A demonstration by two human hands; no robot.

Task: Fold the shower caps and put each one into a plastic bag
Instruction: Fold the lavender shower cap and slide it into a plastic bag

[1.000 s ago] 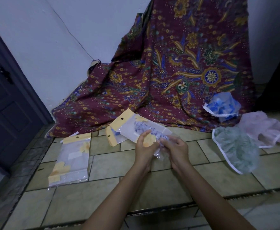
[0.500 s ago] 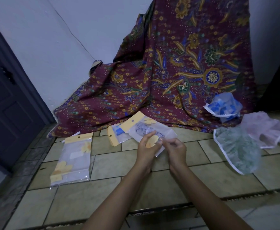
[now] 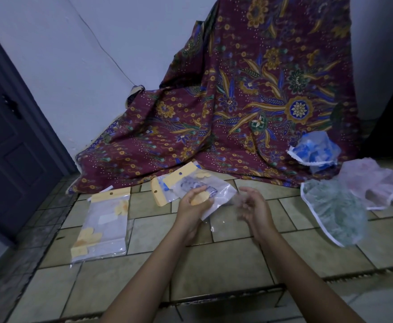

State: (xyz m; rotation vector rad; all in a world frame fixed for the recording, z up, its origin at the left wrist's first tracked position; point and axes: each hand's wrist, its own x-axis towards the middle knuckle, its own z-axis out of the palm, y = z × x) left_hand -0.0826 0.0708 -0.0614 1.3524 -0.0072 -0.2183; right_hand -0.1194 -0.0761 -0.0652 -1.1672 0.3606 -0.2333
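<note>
The left hand (image 3: 194,206) grips a clear plastic bag (image 3: 223,191), thumb and curled fingers clamped near its lower end, holding it tilted above the tiled floor (image 3: 214,264). Inside the bag lies a folded shower cap (image 3: 191,183) in a blue-purple print, below the bag's yellow header card (image 3: 181,175). The right hand (image 3: 253,205) is blurred, just beside the bag's right edge, its fingers loosely spread and holding nothing. Partly under the held bag, a second bag (image 3: 156,194) with a yellow header lies on the floor with something blue inside. Farther left, a third bag (image 3: 107,227) lies flat on the tiles. To the right, a green shower cap (image 3: 333,213) and a pink shower cap (image 3: 374,183) lie loose, touching each other. A blue shower cap (image 3: 314,150) rests on the maroon batik cloth (image 3: 237,101) draped against the white wall (image 3: 74,54).
</note>
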